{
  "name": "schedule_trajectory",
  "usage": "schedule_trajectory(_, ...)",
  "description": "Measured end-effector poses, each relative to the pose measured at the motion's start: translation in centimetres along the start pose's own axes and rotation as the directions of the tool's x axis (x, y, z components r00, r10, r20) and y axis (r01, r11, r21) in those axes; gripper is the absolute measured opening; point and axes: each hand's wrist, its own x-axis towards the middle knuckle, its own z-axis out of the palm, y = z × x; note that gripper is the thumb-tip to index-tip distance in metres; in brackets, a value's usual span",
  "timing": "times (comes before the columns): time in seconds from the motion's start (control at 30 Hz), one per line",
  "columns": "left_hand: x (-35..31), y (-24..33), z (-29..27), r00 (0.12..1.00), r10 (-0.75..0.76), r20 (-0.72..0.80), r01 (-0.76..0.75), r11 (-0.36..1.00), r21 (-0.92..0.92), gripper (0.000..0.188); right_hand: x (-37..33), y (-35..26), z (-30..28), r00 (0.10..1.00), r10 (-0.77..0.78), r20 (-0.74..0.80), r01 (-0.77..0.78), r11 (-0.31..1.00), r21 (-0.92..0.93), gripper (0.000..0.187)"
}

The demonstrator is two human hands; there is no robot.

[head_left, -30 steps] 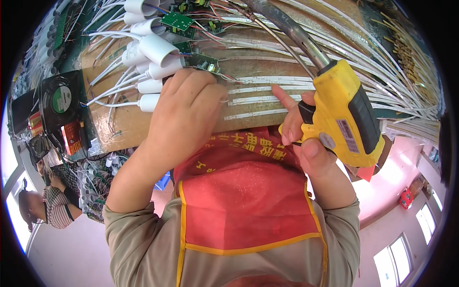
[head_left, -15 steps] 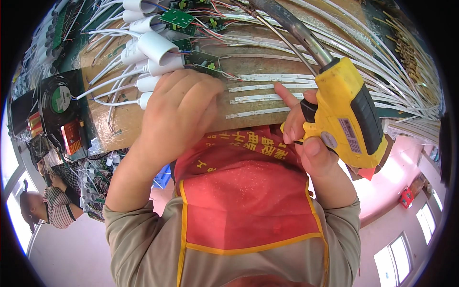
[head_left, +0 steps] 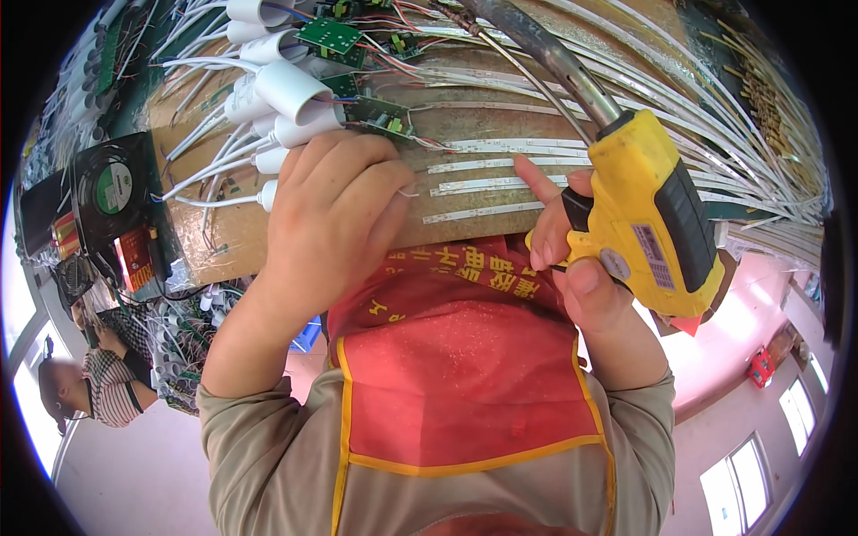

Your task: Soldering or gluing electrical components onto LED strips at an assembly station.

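My left hand is closed, thumb and fingers pressed together, beside the white plastic housings. A thin white wire pokes out at its fingertips; whatever else lies inside the fingers is hidden. Just beyond the knuckles sits a green circuit board with fine wires. My right hand is wrapped round a yellow and black soldering gun, its metal barrel pointing up and left over the bench. One finger of that hand stretches out to the white LED strips, whose ends lie between my hands.
A brown board covers the bench under the parts. More LED strips fan out to the right. A black fan stands at the left, with a red box near it. Farther left, another person sits.
My left hand has shifted slightly, its fingers now sharper to see, with a wire end showing. The nearest white housing and its cable have moved a little. My right hand and soldering gun barely differ.
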Motion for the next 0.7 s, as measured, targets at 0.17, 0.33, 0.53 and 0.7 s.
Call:
schedule_trajectory(0.17, 0.18, 0.05, 0.40, 1.000, -0.025, -0.013, 0.024, 0.999, -0.026, 0.018, 0.00, -0.58, 0.60, 0.999, 0.045, -0.027, -0.043, 0.997, 0.056, 0.078)
schedule_trajectory(0.33, 0.32, 0.16, 0.57, 1.000, 0.005, -0.030, -0.005, 1.000, 0.001, 0.019, 0.09, -0.45, 0.51, 0.998, 0.048, -0.028, -0.047, 0.998, 0.045, 0.078)
schedule_trajectory(0.53, 0.34, -0.21, 0.50, 0.997, 0.083, 0.003, -0.083, 0.996, 0.014, 0.021, 0.16, -0.49, 0.51, 0.999, 0.046, -0.022, -0.045, 0.998, 0.042, 0.078)
schedule_trajectory(0.7, 0.39, -0.06, 0.45, 0.997, 0.062, 0.034, -0.063, 0.998, 0.013, 0.021, 0.19, -0.56, 0.51, 0.999, 0.046, -0.018, -0.046, 0.998, 0.042, 0.078)
